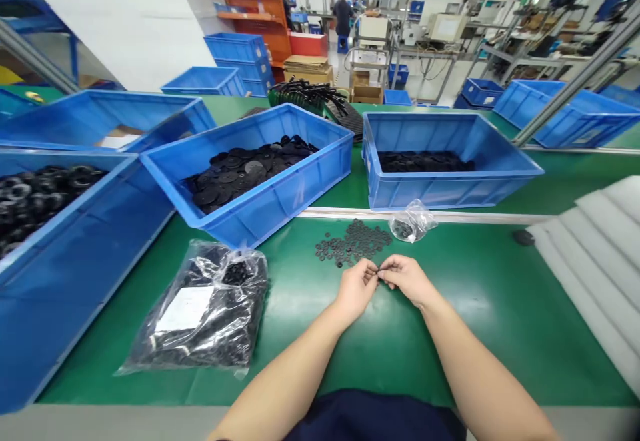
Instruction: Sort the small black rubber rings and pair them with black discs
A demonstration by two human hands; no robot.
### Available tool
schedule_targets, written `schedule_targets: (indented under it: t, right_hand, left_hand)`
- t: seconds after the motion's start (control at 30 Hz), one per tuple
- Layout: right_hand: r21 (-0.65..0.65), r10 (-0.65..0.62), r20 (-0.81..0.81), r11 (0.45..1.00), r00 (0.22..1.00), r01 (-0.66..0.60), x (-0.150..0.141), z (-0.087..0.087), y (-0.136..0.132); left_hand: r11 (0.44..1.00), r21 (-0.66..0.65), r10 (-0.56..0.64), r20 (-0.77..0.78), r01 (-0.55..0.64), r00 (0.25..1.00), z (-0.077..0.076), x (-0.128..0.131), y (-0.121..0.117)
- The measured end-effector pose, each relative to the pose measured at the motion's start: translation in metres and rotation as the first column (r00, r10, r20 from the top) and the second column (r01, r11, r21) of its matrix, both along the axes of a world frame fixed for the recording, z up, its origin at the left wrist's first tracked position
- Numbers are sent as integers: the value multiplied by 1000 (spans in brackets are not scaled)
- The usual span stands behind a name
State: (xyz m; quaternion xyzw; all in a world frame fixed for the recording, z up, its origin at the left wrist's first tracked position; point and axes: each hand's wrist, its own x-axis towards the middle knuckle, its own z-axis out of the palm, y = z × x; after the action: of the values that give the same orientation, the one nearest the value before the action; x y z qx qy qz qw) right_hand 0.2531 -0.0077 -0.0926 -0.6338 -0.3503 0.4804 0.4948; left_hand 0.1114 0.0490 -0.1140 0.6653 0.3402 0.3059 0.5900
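Note:
My left hand (356, 287) and my right hand (407, 279) meet at the fingertips over the green bench mat (425, 341). Between them, a small black washer (378, 271) is pinched and mostly hidden by my fingers. Just beyond my hands lies a scattered pile of small black washers (353, 242). To the right of that pile is a small clear plastic bag (413, 222) holding a few dark pieces. A large clear bag of black parts (200, 311), with a white label, lies to the left of my left hand.
Blue plastic crates hold black discs (247, 173) and black parts (425, 161) along the bench's far side. Another crate (75, 227) stands at the left. White foam sheets (595, 261) lie at the right. A person (343, 17) stands far back in the workshop.

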Motion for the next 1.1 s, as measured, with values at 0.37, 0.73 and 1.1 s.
schedule_targets:
  t: [0.37, 0.73, 1.1]
  right_hand:
    - [160, -112, 524, 987, 844, 32, 11, -15, 5]
    - [166, -183, 639, 981, 747, 99, 23, -8, 2]
    - [446, -429, 767, 891, 477, 84, 50, -14, 29]
  left_hand:
    - [944, 320, 128, -143, -76, 981, 23, -1, 6]
    - [333, 850, 327, -511, 409, 795, 136, 128, 136]
    - [177, 928, 445, -372, 327, 814, 101, 110, 90]
